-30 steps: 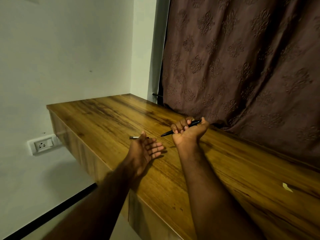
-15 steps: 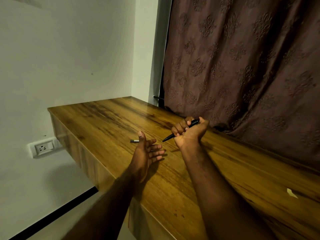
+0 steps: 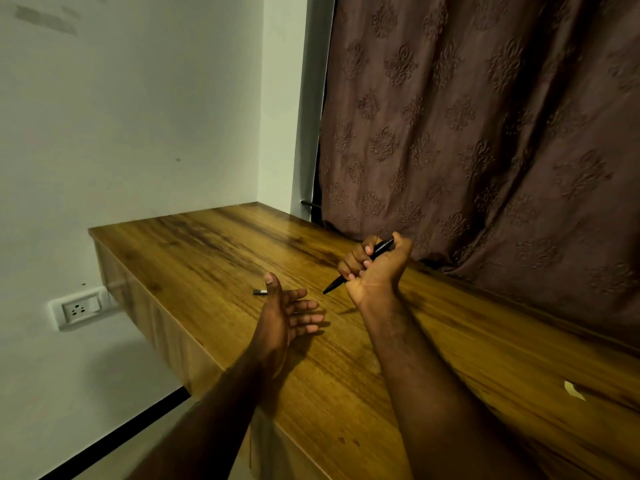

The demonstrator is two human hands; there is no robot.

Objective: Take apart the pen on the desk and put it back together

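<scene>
Wooden desk, pen in one fist, a loose piece lying apart

Left to right: a small dark pen part (image 3: 259, 292) lies on the desk (image 3: 194, 247) just beyond the left hand (image 3: 285, 315), which hovers empty, fingers spread, much as a second ago. The right hand (image 3: 375, 268), curled tight around the black pen (image 3: 358, 266), has tipped its point lower toward the wood. By my reading the pen is part-dismantled, and the loose piece awaits refitting.

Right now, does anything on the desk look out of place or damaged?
A small dark piece lies alone on the desk, beyond the open left hand. A pale scrap or chip marks the near right.
</scene>
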